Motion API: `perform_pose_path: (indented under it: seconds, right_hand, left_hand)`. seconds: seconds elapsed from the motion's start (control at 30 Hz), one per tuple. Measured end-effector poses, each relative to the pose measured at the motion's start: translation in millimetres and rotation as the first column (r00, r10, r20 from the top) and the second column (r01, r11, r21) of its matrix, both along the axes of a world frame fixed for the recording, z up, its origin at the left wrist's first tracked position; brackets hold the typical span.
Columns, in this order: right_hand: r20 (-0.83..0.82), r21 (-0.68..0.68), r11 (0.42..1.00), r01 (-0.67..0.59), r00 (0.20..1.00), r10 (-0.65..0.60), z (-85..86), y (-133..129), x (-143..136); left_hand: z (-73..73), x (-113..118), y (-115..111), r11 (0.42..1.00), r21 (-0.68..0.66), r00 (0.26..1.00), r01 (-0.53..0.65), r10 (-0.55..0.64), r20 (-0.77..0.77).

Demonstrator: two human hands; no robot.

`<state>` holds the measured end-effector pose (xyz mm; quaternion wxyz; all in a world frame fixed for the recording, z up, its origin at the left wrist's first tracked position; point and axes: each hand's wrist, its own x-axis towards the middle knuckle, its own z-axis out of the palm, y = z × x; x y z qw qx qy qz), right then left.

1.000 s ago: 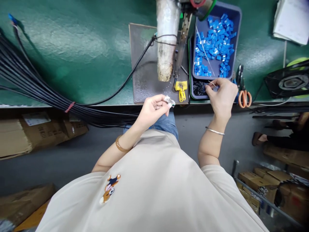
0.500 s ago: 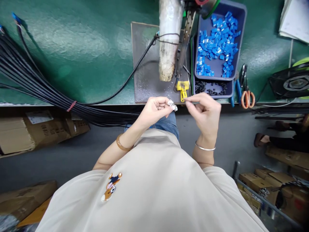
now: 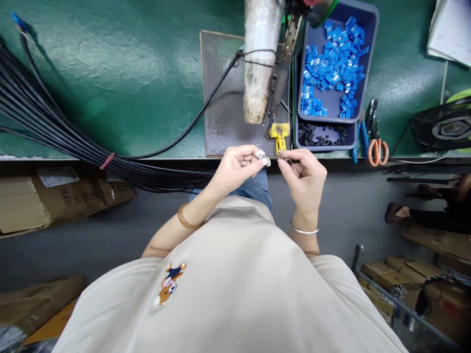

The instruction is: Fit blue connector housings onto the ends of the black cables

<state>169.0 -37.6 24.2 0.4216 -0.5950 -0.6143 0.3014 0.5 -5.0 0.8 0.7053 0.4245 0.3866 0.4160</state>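
Reference point: yellow tool (image 3: 280, 132), lying near the bench edge.

Left hand (image 3: 237, 169): you are pinching a small crumpled white piece (image 3: 263, 158) between thumb and fingers; it is sitting just left of the yellow tool, slightly nearer your body. Right hand (image 3: 303, 176): you are holding thumb and forefinger narrow, near side of the tool; cannot tell whether they are gripping anything thin. Hands are facing each other, apart.

Judgement: you are working best when supporting the white piece close behind its exposed end, squeezing lightly, and meeting it squarely with the right fingertips. The cable bundle (image 3: 88, 151) is lying well left of the tool.
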Motion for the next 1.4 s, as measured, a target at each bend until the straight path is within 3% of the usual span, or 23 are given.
perform_pose_path:
  seconds: [0.13,0.43,1.03,1.27,1.4]
  right_hand:
    - [-0.149,-0.06,0.995,0.079,0.985,-0.087,-8.9,0,-6]
    - [-0.057,-0.047,0.998,0.031,0.998,-0.034,-8.4,1,-14]
    - [-0.128,-0.063,0.995,0.082,0.988,-0.089,-13.8,0,-19]
    - [0.006,-0.035,0.997,0.069,0.998,-0.069,-9.5,1,-18]
    - [0.056,-0.016,0.999,-0.042,0.998,0.043,-9.0,2,-16]
  left_hand:
    - [1.1,0,0,0.999,0.025,1.0,-0.02,0.02,0.007]
    - [-0.6,1,0,0.996,0.09,1.0,-0.03,0.03,0.008]
    - [-9.3,1,-5,0.98,0.195,0.996,-0.043,0.058,-0.07]
    - [-7.9,-5,-3,0.986,0.164,0.988,0.011,0.015,-0.156]
    - [-10.5,-10,-3,0.987,0.16,0.972,0.011,0.027,-0.232]
